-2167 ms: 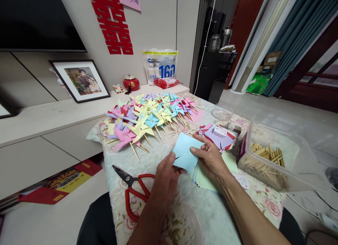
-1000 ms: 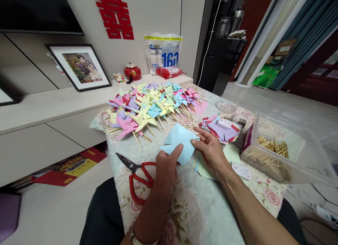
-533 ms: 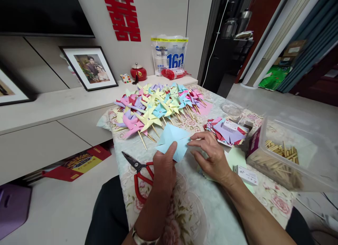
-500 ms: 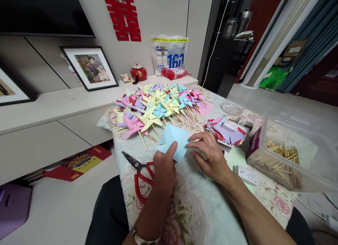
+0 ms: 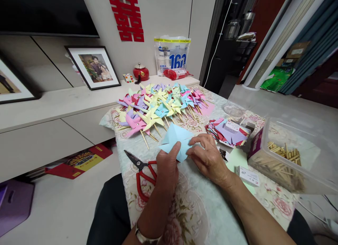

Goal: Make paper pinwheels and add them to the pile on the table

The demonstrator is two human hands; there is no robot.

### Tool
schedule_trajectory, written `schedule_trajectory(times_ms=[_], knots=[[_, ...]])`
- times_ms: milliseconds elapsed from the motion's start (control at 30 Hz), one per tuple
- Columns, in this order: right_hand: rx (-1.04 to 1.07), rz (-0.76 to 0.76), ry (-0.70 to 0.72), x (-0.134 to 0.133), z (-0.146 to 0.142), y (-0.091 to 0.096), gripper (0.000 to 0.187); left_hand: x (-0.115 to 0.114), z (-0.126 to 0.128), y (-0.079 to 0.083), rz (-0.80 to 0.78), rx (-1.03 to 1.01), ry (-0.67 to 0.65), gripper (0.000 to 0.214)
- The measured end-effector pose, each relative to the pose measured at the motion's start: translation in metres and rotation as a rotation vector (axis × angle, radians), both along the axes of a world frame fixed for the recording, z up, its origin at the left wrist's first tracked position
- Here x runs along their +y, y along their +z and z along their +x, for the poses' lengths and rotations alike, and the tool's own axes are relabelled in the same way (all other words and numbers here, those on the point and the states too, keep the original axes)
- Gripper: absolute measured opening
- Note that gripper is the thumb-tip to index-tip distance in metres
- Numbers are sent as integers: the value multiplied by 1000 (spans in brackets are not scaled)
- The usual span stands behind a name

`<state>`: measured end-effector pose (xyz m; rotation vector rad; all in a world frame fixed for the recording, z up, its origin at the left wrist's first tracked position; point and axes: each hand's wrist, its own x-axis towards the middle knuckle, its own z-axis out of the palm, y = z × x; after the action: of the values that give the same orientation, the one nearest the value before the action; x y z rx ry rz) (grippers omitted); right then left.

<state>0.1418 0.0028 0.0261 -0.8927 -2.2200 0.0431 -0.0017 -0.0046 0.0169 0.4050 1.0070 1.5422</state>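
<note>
A light blue paper square [image 5: 175, 137], cut at its corners, is held over the flowered tablecloth [image 5: 200, 209]. My left hand [image 5: 167, 167] pinches its near edge between thumb and fingers. My right hand [image 5: 208, 157] is closed on its right side, fingers folding a flap toward the middle. Red-handled scissors [image 5: 141, 169] lie just left of my left hand. A heap of finished paper pinwheels [image 5: 155, 106] on wooden sticks lies beyond the paper.
A stack of cut coloured paper [image 5: 228, 130] and a clear plastic tub of wooden sticks [image 5: 285, 157] sit at the right. A small white card box [image 5: 246, 176] lies near my right wrist. A low cabinet [image 5: 52, 107] with framed photos runs along the left.
The blue paper has come down closer to the table. My right hand moved from the paper's right corner to folding its flaps inward. My left hand keeps its pinch on the near edge.
</note>
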Motion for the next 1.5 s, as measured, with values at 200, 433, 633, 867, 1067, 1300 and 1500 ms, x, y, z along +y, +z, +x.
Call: schedule_trajectory(times_ms=[200,433,633,867,1067,1300,1500], knots=[[-2,-18,-4,1,0,-1,16,-1,2,10,-32,-22,5,30],[9,-14,6,1,0,-2,18,-9,-5,32,-62,57,-43,15],[6,-18,8,2,1,-4,18,-1,4,11,-6,-34,-14,23],[12,-13,4,4,3,-4,19,1,4,3,2,-40,-7,27],[21,-14,4,5,3,-6,21,1,4,4,-46,-45,1,32],[218,-39,-41,4,2,-3,31,0,3,5,-30,-84,16,41],[608,-335,-250,8,11,-3,27,0,-1,-5,-24,2,-124,36]])
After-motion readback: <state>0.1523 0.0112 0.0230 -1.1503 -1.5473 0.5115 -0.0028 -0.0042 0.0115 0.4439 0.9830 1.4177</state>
